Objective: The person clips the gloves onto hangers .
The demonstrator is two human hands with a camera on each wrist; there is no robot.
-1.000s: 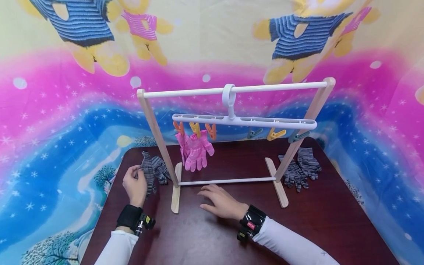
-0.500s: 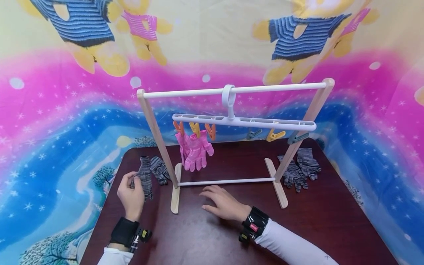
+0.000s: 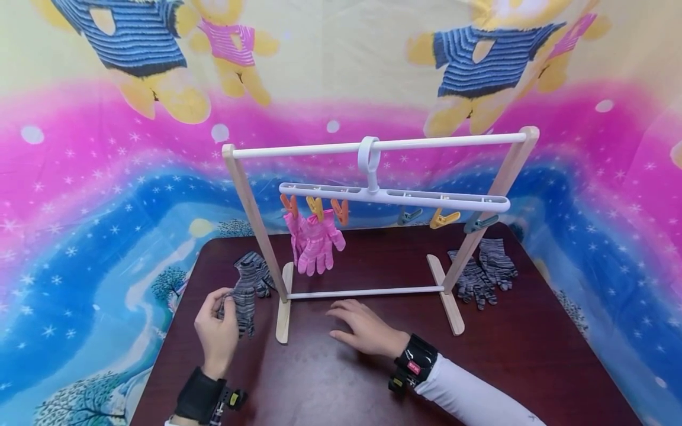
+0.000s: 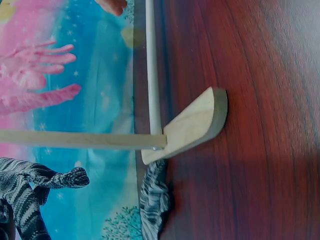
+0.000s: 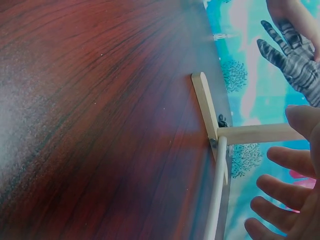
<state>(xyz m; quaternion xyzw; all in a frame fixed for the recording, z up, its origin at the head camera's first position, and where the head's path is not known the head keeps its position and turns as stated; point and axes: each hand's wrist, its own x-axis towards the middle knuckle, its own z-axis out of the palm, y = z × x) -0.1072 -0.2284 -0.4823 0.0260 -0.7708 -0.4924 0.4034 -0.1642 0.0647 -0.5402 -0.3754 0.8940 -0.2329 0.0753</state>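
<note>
My left hand (image 3: 217, 331) pinches a black-and-grey striped knit glove (image 3: 245, 302) by its edge. The glove hangs above the table's left side, and its fingers show in the right wrist view. Behind it, beside the rack's left foot, a matching glove (image 4: 155, 202) lies on the table. My right hand (image 3: 369, 330) is held low in front of the rack's bottom bar, fingers spread and relaxed, with nothing in it. Pink gloves (image 3: 318, 245) hang from clips at the left end of a white clip hanger (image 3: 394, 195).
A wooden rack with a white top rod (image 3: 453, 142) carries the hanger. Its right half has bare clips, among them a yellow clip (image 3: 444, 219). Two more striped gloves (image 3: 482, 272) lie beyond the right foot (image 3: 446, 296). A printed cloth surrounds the dark table (image 3: 341, 384).
My left hand has drawn the striped glove nearer to me, lifting it away from its mate on the table. My right hand has shifted slightly to the right.
</note>
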